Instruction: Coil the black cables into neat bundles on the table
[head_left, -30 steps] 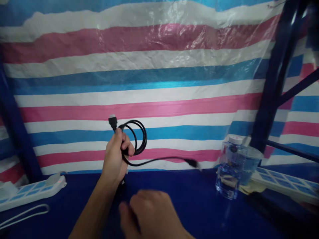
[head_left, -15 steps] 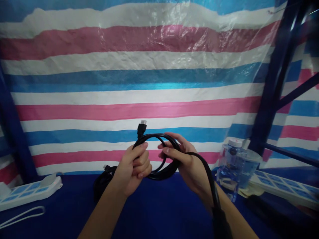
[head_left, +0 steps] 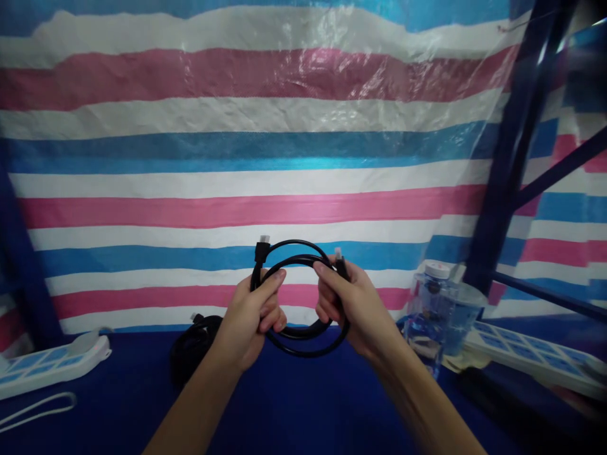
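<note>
- Plainly, the coiled black cable (head_left: 306, 331) was in the lower middle of the frame, held above the tabletop (head_left: 303, 411).
- The left hand (head_left: 251, 313) was closed on the coil's left side, thumb over the strands, one plug (head_left: 261, 251) standing up above it.
- The right hand (head_left: 355, 297) pinched the right side, the other plug (head_left: 340, 265) poking up beside the thumb.
- The cable looked light, smooth and springy, likely to fan out under a loose grip; one loop already stood apart from the bundle at top and bottom.
- The best hold seemed to be round all the strands at each side, sparing the metal plug tips.
- Room for moving lay upward, in front of the striped sheet (head_left: 294, 208); its depth was hard to judge.
- Lower left of centre, a dark cable bundle (head_left: 192, 347) sat near the left forearm.
- Right of centre, the bottle (head_left: 429, 303) and cup (head_left: 462, 316) stood near the right forearm and looked easy to knock.
</note>
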`<state>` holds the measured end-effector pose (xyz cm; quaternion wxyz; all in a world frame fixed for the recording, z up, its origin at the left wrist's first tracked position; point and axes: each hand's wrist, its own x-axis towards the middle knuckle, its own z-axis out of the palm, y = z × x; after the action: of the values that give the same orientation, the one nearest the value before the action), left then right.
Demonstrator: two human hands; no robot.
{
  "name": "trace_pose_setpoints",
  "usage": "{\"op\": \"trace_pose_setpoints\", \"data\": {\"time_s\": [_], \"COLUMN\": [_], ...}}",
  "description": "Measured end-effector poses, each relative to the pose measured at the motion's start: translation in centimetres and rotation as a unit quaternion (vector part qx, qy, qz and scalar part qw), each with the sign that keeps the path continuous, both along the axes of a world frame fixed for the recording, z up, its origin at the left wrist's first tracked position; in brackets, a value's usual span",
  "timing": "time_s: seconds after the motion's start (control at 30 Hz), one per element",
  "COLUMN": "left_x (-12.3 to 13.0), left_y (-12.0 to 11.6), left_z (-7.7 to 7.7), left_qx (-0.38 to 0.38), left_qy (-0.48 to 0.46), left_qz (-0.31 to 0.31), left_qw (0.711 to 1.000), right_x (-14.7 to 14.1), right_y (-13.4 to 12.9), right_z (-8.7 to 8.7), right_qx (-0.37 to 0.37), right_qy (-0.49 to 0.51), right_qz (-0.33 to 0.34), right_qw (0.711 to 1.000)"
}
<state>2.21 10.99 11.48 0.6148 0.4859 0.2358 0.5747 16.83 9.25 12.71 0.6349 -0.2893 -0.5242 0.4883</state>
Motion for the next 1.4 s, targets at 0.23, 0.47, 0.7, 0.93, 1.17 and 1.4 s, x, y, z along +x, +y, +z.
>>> {"op": "trace_pose_setpoints", "data": {"time_s": [0.23, 0.47, 0.7, 0.93, 1.17, 1.4], "left_x": [-0.9, -0.8, -0.7, -0.2, -1.8, -2.7], "left_y": [0.4, 0.6, 0.4, -0.3, -0.3, -0.8], "left_z": [0.0, 0.3, -0.3, -0.4, 1.1, 1.2], "left_qx": [-0.081, -0.091, -0.103, -0.094, -0.087, -0.04], "left_qy": [-0.059, -0.089, -0.004, 0.06, -0.066, 0.062], "left_qz": [-0.124, -0.113, -0.181, -0.265, -0.184, -0.181], "left_qw": [0.987, 0.985, 0.978, 0.958, 0.977, 0.981], "right_x": [1.4, 1.1, 1.6, 3.0, 4.1, 5.9], "right_y": [0.0, 0.0, -1.0, -1.1, 0.3, 0.6], "right_z": [-0.2, 0.1, 0.5, 0.7, 0.7, 1.3], "right_qx": [0.024, 0.022, 0.019, 0.011, 0.037, -0.026], "right_qy": [-0.199, -0.135, -0.271, -0.34, -0.137, -0.122], "right_qz": [0.081, 0.048, 0.138, 0.146, -0.021, -0.105], "right_qw": [0.976, 0.989, 0.952, 0.929, 0.99, 0.987]}}
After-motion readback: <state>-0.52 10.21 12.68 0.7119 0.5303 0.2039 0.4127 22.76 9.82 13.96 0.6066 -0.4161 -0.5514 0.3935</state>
